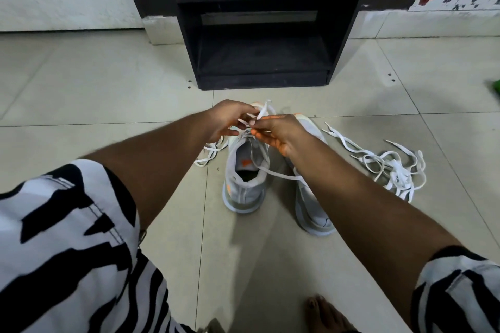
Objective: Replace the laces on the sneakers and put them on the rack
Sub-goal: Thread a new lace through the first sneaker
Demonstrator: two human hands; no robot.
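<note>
dark wooden rack (259, 62) stands just beyond two grey sneakers (244, 170) on the tiled floor, heels toward the person. left hand (230, 119) and right hand (276, 134) meet over the left sneaker's front, both pinching its white lace (261, 113), which runs up and away from the fingers; spare laces (392, 167) lie to the right.

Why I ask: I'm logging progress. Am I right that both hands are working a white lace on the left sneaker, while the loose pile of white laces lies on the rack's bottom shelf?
Not quite. The head view shows the loose pile of white laces on the tiled floor, right of the sneakers, not on the rack. The left hand and right hand do work a lace on the left sneaker.
</note>
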